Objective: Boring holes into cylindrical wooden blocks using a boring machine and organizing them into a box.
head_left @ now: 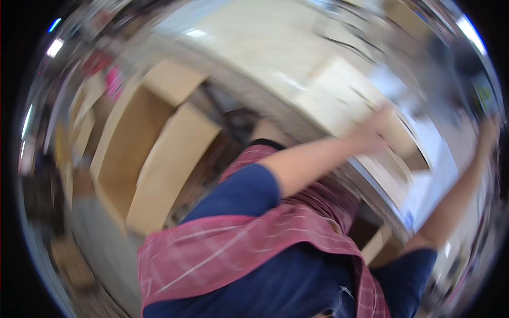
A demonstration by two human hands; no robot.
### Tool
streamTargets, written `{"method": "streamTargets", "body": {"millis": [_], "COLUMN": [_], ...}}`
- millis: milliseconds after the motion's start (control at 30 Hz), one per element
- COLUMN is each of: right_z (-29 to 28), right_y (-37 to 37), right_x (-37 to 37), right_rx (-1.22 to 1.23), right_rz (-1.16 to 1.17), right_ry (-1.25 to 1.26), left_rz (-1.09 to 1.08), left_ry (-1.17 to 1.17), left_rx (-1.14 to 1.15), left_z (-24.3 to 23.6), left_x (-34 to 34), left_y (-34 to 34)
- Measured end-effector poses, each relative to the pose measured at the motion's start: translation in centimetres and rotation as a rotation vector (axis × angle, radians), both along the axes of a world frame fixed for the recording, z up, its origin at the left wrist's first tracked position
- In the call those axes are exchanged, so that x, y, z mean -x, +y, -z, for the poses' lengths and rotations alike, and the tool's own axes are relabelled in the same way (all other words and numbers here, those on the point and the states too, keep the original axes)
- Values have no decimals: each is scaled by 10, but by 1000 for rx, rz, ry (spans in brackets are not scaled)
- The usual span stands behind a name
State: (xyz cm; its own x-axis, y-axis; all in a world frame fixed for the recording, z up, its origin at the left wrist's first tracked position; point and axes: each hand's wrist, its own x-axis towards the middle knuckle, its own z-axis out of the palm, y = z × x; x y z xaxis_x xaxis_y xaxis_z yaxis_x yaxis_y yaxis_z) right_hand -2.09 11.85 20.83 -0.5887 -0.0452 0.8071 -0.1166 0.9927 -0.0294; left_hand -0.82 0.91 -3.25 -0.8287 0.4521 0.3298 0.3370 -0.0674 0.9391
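My left hand [374, 132] is a blur over a stack of pale wooden pieces [334, 93] at the right of the table, where a curved piece [403, 138] lies by its fingers; I cannot make out whether it grips one. Beneath these pieces is a white-and-blue sheet [437, 167]. My right arm reaches up to the far right rim of the picture, and my right hand [488, 127] is smeared there beside a dark, blurred shape; its fingers are unclear.
A pale tabletop [228, 42] runs across the top, with dark cord-like strands [344, 45] on it. An open cardboard box [132, 138] stands on the floor at my left, with more cardboard [85, 106] behind it and another small box [71, 259] lower left.
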Motion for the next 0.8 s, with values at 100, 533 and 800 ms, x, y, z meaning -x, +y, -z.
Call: {"method": "streamTargets", "body": {"millis": [100, 533, 800], "right_z": [3, 158, 158], "right_y": [113, 105, 78], "right_x": [-18, -115, -135], "right_rx": [246, 469, 748], "right_rz": [229, 40, 13], "right_ry": [40, -528, -567], "left_rz": [35, 92, 28], "left_ry": [59, -170, 4], "left_rx": [-45, 65, 189], "left_z": [-4, -39, -38], "left_x": [8, -12, -4], "left_y": [-2, -8, -35]}}
